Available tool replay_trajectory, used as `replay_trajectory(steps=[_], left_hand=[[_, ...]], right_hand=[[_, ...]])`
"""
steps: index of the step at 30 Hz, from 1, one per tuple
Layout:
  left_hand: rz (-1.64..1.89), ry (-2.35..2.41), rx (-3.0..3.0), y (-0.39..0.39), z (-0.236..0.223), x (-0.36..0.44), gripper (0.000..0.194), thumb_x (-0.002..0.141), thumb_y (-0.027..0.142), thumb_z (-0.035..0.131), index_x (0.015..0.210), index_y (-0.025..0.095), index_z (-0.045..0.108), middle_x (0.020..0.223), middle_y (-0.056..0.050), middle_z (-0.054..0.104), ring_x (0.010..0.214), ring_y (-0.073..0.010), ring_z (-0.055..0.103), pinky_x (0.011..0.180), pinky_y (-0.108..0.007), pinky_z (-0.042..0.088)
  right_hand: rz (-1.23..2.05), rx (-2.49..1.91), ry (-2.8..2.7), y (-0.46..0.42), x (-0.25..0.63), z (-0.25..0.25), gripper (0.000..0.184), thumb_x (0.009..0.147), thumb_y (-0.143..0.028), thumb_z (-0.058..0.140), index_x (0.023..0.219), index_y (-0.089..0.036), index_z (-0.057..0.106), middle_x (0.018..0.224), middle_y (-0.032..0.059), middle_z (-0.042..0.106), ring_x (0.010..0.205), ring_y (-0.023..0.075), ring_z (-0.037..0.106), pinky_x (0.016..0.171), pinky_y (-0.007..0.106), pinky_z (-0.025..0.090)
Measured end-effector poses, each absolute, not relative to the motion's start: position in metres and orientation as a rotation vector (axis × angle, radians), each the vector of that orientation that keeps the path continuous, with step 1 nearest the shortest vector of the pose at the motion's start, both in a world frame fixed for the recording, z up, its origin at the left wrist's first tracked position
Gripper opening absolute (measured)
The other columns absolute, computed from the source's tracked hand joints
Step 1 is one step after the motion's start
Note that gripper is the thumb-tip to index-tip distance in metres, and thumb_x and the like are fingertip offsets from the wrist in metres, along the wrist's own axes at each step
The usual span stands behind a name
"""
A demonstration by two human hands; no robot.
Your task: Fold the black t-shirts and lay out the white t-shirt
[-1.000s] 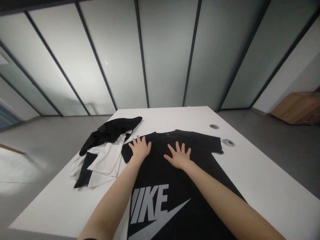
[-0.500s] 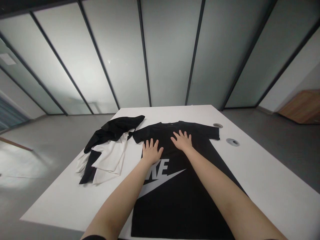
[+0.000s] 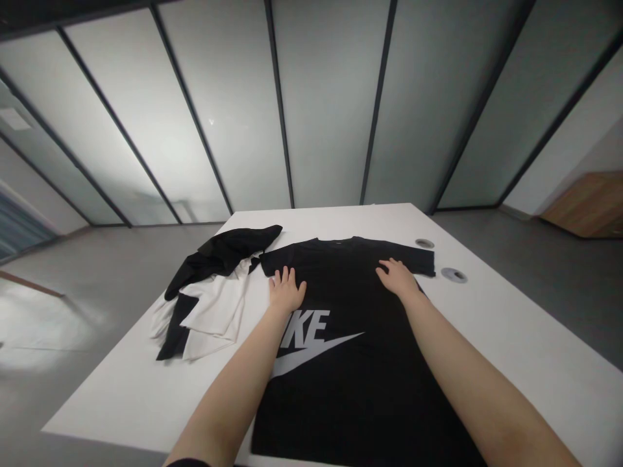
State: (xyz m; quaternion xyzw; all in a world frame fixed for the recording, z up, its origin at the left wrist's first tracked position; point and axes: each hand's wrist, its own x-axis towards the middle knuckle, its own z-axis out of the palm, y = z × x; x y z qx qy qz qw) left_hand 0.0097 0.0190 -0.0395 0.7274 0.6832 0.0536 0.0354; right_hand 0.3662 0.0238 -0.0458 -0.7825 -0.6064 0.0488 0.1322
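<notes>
- A white table point(image 3: 511, 337) is occupied by the items below.
- A black T-shirt point(image 3: 350, 395) with a large grey logo is spread flat at the table's middle, collar pointing away.
- A crumpled heap of black and white cloth point(image 3: 207, 305) is left just beside the shirt.
- The left hand point(image 3: 287, 290) is pressed on the shirt, open, fingers spread, nothing grasped.
- The right hand point(image 3: 398, 277) is laid open near the shirt's sleeve, ungripping.
- Two round grommets point(image 3: 454, 275) are set in the table beyond that sleeve.
</notes>
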Motion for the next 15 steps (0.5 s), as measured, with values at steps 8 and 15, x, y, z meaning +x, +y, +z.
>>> replay_trajectory(steps=[8,15], left_hand=[[0.167,2.083,2.234,0.02,-0.038,0.011,0.078,0.105,0.06,0.031,0.17,0.017,0.033,0.178,-0.014,0.024,0.164,-0.0419,0.019,0.131,-0.061,0.02],[0.108,2.105,2.254,0.002,-0.03,0.028,0.076,0.104,0.056,0.038,0.167,0.013,0.039,0.176,-0.021,0.027,0.163,-0.047,0.017,0.128,-0.068,0.019]], right_hand=[[0.269,-2.11,-2.01,-0.011,0.306,-0.009,0.067,0.106,-0.054,0.046,0.167,-0.026,0.042,0.173,0.0166,0.037,0.156,0.047,0.036,0.123,0.066,0.031],[0.571,-2.255,-2.166,-0.057,0.194,-0.016,0.081,0.104,-0.076,0.025,0.174,-0.036,0.018,0.182,0.0135,0.007,0.161,0.0565,0.006,0.119,0.082,0.008]])
